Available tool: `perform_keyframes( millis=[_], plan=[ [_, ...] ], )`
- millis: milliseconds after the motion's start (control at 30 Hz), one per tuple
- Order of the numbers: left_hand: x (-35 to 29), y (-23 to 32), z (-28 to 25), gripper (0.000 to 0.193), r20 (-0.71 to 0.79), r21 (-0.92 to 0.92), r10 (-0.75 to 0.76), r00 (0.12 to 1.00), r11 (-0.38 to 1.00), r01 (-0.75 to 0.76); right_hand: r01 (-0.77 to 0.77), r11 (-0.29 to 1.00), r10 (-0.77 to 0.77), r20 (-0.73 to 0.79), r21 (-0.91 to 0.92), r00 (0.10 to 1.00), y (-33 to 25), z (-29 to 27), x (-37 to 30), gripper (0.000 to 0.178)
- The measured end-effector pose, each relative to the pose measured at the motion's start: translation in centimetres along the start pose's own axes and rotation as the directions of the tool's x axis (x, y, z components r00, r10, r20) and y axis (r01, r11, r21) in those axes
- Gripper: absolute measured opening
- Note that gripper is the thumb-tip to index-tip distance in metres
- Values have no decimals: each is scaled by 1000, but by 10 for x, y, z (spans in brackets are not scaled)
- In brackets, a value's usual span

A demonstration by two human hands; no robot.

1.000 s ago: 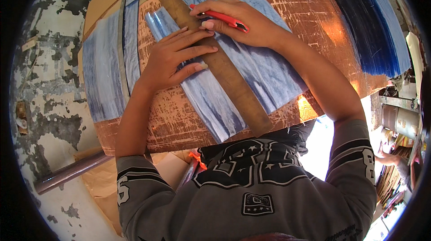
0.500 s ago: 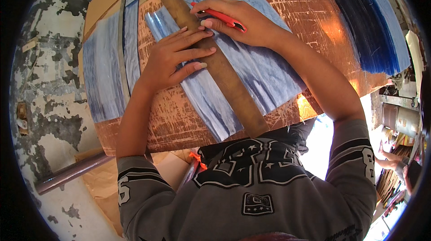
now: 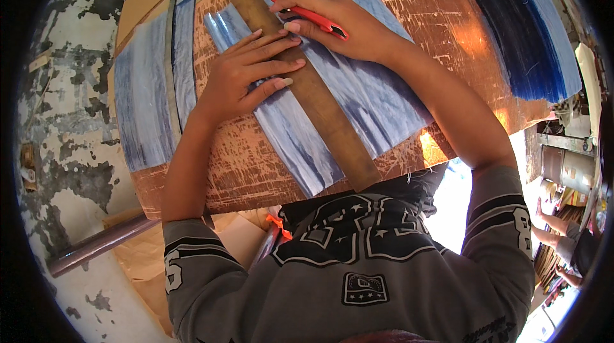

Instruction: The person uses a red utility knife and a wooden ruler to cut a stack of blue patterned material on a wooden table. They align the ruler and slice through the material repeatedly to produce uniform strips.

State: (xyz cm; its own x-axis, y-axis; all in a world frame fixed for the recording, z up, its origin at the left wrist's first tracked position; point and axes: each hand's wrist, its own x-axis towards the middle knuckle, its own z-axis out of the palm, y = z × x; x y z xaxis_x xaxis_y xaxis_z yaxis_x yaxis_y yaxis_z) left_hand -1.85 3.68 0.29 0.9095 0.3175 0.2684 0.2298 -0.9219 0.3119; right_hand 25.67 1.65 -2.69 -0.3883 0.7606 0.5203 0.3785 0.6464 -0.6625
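A long brown straightedge [image 3: 329, 119] lies slanting across a blue-and-white streaked sheet [image 3: 377, 97] on the worktable. My left hand [image 3: 249, 74] presses down on the straightedge, its fingers spread over the upper half. My right hand [image 3: 348, 26] grips a slim red utility knife [image 3: 316, 19] close to the straightedge's right edge, by the left fingertips. The knife's tip is mostly hidden by the right fingers, so I cannot tell whether a blade touches the sheet.
The worktable [image 3: 236, 177] has a scuffed reddish-brown top. More streaked blue pieces [image 3: 142, 97] lie at left with a narrow strip [image 3: 169, 68] over them. A dark blue fringed stack [image 3: 511, 36] sits at far right. A bare-legged person [image 3: 556, 237] is in the right background.
Both hands, the knife and the straightedge keep nearly the same places on the sheet; the whole view has shifted slightly. More of the person in the right background shows.
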Motion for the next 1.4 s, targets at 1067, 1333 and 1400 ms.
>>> perform_keyframes(
  millis=[1067, 1333, 1400],
  plan=[
    [-15, -5, 2, 32, -172, -31, 32, 985, 999, -38, -106, 994, 107, -34, 7, 994, -13, -6, 2, 36],
    [-13, -4, 3, 40, -102, -66, 11, 995, 998, -18, -88, 996, 87, -54, -18, 995, -12, -3, 0, 35],
    [-11, -4, 3, 41, -98, -50, 12, 995, 999, -17, -80, 997, 79, -60, -14, 995, -12, -4, 0, 35]
  ],
)
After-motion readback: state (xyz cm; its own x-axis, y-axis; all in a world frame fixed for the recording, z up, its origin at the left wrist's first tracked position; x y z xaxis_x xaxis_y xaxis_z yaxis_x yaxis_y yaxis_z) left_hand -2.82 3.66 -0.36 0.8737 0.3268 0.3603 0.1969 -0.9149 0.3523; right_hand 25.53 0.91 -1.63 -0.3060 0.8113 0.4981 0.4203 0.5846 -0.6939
